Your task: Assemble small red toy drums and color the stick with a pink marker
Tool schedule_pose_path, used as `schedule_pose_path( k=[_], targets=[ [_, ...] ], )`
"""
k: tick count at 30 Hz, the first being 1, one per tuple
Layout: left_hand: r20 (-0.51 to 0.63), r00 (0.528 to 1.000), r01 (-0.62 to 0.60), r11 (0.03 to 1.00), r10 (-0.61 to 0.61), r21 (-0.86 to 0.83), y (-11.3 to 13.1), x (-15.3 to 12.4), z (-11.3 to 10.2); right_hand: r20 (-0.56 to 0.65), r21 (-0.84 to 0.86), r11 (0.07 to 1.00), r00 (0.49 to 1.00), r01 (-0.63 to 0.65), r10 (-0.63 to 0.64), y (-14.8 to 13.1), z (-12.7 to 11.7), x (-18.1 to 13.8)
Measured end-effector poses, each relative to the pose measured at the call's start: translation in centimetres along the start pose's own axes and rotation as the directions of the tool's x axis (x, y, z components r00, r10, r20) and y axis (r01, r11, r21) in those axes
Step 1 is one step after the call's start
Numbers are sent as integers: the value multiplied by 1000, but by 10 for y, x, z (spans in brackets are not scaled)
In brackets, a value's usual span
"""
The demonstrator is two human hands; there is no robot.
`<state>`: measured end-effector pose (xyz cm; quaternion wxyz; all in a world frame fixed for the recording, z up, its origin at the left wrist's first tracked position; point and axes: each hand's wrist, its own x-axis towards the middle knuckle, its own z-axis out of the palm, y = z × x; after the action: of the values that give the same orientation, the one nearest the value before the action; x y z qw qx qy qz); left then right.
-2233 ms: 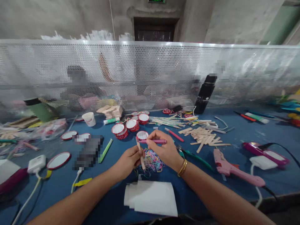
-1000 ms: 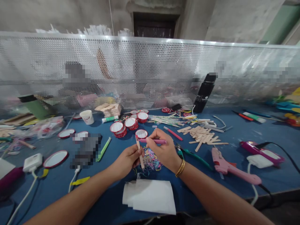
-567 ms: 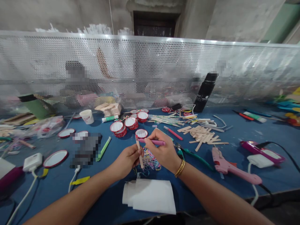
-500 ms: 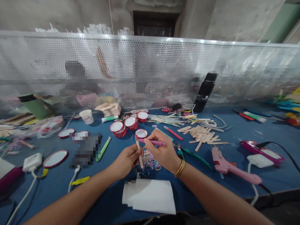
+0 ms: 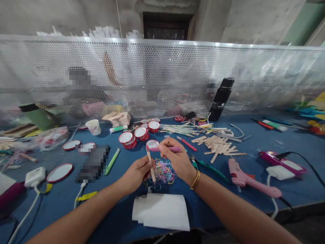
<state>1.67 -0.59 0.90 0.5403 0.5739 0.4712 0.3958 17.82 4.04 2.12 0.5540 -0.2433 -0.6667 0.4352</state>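
My left hand point(image 5: 138, 173) pinches a wooden craft stick point(image 5: 150, 166) that stands nearly upright over the blue table. My right hand point(image 5: 177, 159), with a gold bangle at the wrist, grips a pink pen point(image 5: 165, 149) held level, its tip at the top of the stick. Under both hands lies a tangle of coloured rubber bands point(image 5: 164, 171). A folded white paper point(image 5: 162, 211) rests near the front edge.
A pink glue gun point(image 5: 250, 179) and green-handled pliers point(image 5: 208, 167) lie to the right, loose craft sticks point(image 5: 218, 145) beyond. Red-rimmed round lids point(image 5: 134, 135) sit ahead, a black bottle point(image 5: 221, 100) by the perforated screen point(image 5: 162, 74). Chargers and cables lie at left.
My right hand has lifted the pink pen slightly and moved it a little right along the top of the stick. The left hand and stick stay put.
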Motion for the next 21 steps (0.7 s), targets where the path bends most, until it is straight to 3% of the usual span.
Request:
schedule_pose_path(
  k=[4,13,21],
  targets=[
    [11,1000,-3,1000,2,5,0,0,0,-3,0,1000,1000,7,-7,0,-2,0],
    [-11,1000,2,1000,-2,6,-3,1,0,-114,-222,972,988,74,-101,0,0,-3],
    [-5,1000,14,1000,-14,-10,1,-1,4,-101,-280,955,986,102,-135,0,1,-4]
  ],
)
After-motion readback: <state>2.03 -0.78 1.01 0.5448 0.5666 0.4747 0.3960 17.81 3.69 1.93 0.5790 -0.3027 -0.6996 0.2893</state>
